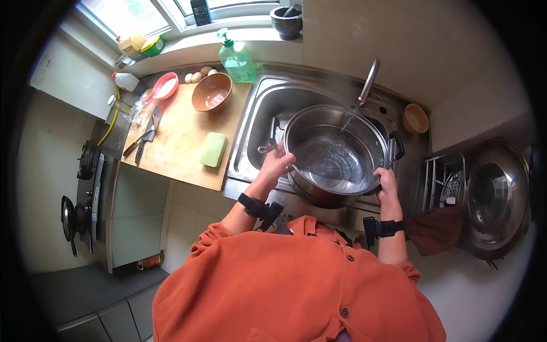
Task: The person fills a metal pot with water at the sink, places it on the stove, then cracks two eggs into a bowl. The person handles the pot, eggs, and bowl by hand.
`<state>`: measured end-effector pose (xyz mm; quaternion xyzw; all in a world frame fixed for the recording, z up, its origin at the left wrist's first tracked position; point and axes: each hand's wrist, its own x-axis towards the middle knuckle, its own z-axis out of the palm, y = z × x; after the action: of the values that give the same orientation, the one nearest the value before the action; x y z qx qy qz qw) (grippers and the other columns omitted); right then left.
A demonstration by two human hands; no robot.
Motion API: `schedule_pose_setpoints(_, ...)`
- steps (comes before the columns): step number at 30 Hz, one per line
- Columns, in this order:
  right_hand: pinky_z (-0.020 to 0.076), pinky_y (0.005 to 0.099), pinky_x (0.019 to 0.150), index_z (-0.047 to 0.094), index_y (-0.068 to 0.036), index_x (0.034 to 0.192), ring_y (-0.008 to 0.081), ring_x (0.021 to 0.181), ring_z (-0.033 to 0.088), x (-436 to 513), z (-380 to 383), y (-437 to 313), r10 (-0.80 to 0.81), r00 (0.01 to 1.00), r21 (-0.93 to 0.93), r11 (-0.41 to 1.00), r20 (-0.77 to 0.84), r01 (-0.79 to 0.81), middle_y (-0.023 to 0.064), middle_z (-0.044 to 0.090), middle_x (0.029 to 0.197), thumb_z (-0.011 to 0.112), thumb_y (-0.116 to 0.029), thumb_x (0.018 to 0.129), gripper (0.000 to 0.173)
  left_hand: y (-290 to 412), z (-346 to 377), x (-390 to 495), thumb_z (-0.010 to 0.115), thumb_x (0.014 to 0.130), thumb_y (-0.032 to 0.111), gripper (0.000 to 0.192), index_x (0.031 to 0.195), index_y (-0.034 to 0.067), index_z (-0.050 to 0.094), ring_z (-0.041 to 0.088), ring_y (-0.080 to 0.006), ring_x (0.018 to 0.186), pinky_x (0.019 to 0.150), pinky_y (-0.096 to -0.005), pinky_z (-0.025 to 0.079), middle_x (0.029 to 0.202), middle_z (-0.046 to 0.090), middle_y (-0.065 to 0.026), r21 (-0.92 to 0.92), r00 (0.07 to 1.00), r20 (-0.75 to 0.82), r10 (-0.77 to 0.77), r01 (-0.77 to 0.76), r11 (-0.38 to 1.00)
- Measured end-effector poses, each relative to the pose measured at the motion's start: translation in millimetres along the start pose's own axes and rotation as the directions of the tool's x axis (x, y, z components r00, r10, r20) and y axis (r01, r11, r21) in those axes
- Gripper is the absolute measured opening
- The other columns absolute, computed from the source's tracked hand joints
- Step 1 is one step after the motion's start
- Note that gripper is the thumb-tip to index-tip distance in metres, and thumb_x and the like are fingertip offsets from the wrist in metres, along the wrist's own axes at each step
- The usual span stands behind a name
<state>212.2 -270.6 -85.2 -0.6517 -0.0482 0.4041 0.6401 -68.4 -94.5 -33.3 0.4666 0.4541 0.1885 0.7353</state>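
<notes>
A large stainless steel pot (310,162) sits tilted in and over the sink (265,102), its near side over the front edge. Water runs from the metal faucet (368,83) into it, and shallow water covers its bottom. My left hand (275,164) grips the pot's left side, thumb by the rim. On the opposite side, my right hand (388,184) holds the pot low near the rim, its fingers partly hidden. Dark side handles, the left one (275,131) and the right one (398,145), stick out above my hands.
Left of the sink, a wooden cutting board (179,145) bears a green sponge (213,149), a brown bowl (212,92) and a knife (147,137). A green soap bottle (237,64) stands behind. A small bowl (415,118) and a large metal lid (491,196) are at right.
</notes>
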Motion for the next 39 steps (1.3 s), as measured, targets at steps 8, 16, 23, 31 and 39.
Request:
schedule_pose_setpoints(8, 0.0414, 0.032, 0.069, 0.051, -0.004, 0.087, 0.0202, 0.075, 0.05, -10.5, 10.2, -8.6, 0.04, 0.998, 0.031, 0.999, -0.04, -0.038, 0.0053, 0.051, 0.08, 0.054, -0.002, 0.059, 0.028, 5.0, 3.8, -2.9, 0.058, 0.072, 0.016, 0.046, 0.117, 0.008, 0.049, 0.05, -0.0095, 0.081, 0.067, -0.0258, 0.043, 0.09, 0.055, -0.0006, -0.022, 1.0, -0.016, 0.008, -0.008, 1.0)
schedule_pose_setpoints(16, 0.0444, 0.0338, 0.072, 0.053, -0.004, 0.089, 0.021, 0.075, 0.053, -6.2, 5.5, -6.2, 0.052, 0.998, 0.124, 0.991, 0.047, -0.057, 0.0056, 0.054, 0.08, 0.054, -0.004, 0.065, 0.024, 3.9, 1.6, -2.0, 0.057, 0.074, 0.014, 0.041, 0.114, 0.009, 0.051, 0.052, -0.0125, 0.087, 0.077, -0.0325, 0.045, 0.095, 0.056, -0.0025, -0.041, 1.0, 0.011, 0.012, -0.011, 0.999)
schedule_pose_setpoints(23, 0.0468, 0.0356, 0.074, 0.054, -0.006, 0.091, 0.024, 0.081, 0.055, -8.2, -2.8, -16.3, 0.297, 0.923, 0.309, 0.879, 0.242, -0.364, 0.0069, 0.056, 0.087, 0.056, -0.01, 0.069, 0.023, 0.0, -0.7, 0.6, 0.057, 0.073, 0.014, 0.04, 0.112, 0.008, 0.052, 0.052, -0.0133, 0.089, 0.078, -0.0328, 0.044, 0.095, 0.056, -0.0037, -0.043, 0.999, 0.032, 0.025, -0.023, 0.999)
schedule_pose_setpoints(31, 0.0461, 0.0433, 0.082, 0.054, -0.002, 0.099, 0.0262, 0.086, 0.057, -25.3, -3.4, -18.3, 0.315, 0.913, 0.172, 0.915, 0.259, -0.364, 0.0099, 0.058, 0.092, 0.055, -0.008, 0.07, 0.029, -4.8, -1.3, 5.2, 0.053, 0.075, 0.006, 0.032, 0.106, 0.013, 0.054, 0.053, -0.0066, 0.074, 0.06, -0.0216, 0.046, 0.082, 0.052, 0.0043, -0.054, 1.0, 0.014, 0.006, -0.005, 0.999)
schedule_pose_setpoints(39, 0.0493, 0.0411, 0.071, 0.049, -0.008, 0.108, 0.0228, 0.082, 0.054, -23.5, 0.3, -13.9, 0.163, 0.96, 0.136, 0.971, 0.226, -0.197, 0.0075, 0.053, 0.091, 0.051, 0.0, 0.066, 0.044, -10.1, -2.4, 8.0, 0.051, 0.075, 0.005, 0.033, 0.107, 0.013, 0.053, 0.052, -0.0071, 0.075, 0.059, -0.0221, 0.047, 0.083, 0.05, 0.0035, -0.052, 1.0, -0.02, 0.023, -0.024, 0.998)
